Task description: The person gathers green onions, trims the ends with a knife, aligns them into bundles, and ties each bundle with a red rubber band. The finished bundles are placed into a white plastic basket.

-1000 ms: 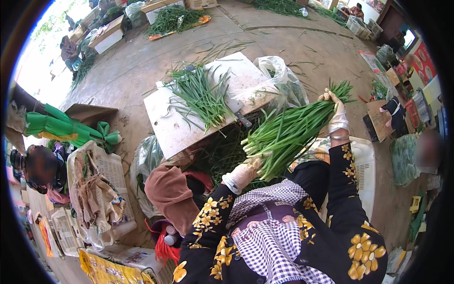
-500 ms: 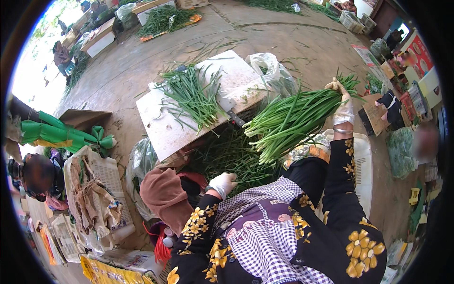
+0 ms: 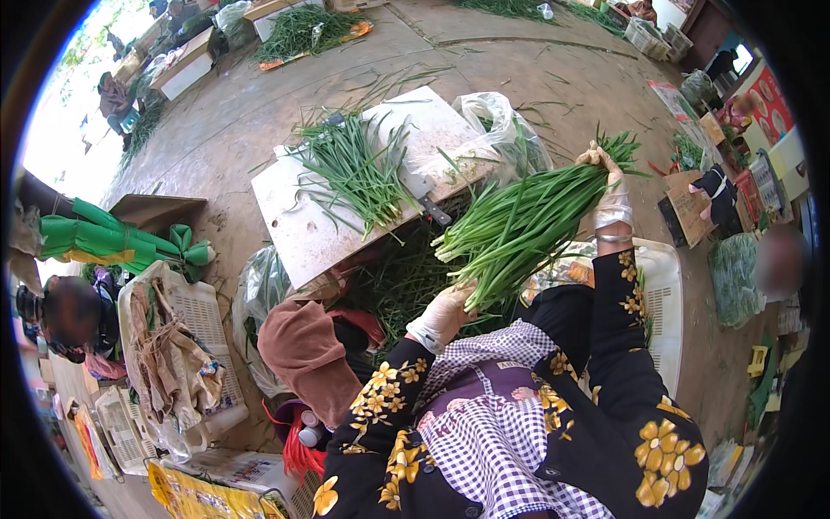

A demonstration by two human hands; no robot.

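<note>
I grip a large bunch of long green leafy stalks [image 3: 519, 216] near its leafy top with my right hand [image 3: 609, 186], which wears a whitish glove. The pale ends hang down leftward. My gloved left hand [image 3: 441, 316] is closed at those lower ends, its fingertips partly hidden by the stalks. Behind the bunch, a white board [image 3: 298, 255] carries loose green leaves [image 3: 350, 169] and a black-handled knife [image 3: 432, 208]. A clear plastic bag [image 3: 484, 117] lies at the board's right. Dark green leaves [image 3: 393, 285] fill the space below the board's front edge.
A brown cloth [image 3: 307, 346] is beside my left arm. Crates with rags [image 3: 207, 320] stand left, a white crate [image 3: 661, 320] right. People [image 3: 117, 104] sit in the background and at both rims. A green leaf pile [image 3: 294, 35] lies on the concrete floor [image 3: 216, 147].
My left hand dropped from the lower stalk ends half a second ago and has now risen back to them. My right hand has shifted slightly left with the bunch.
</note>
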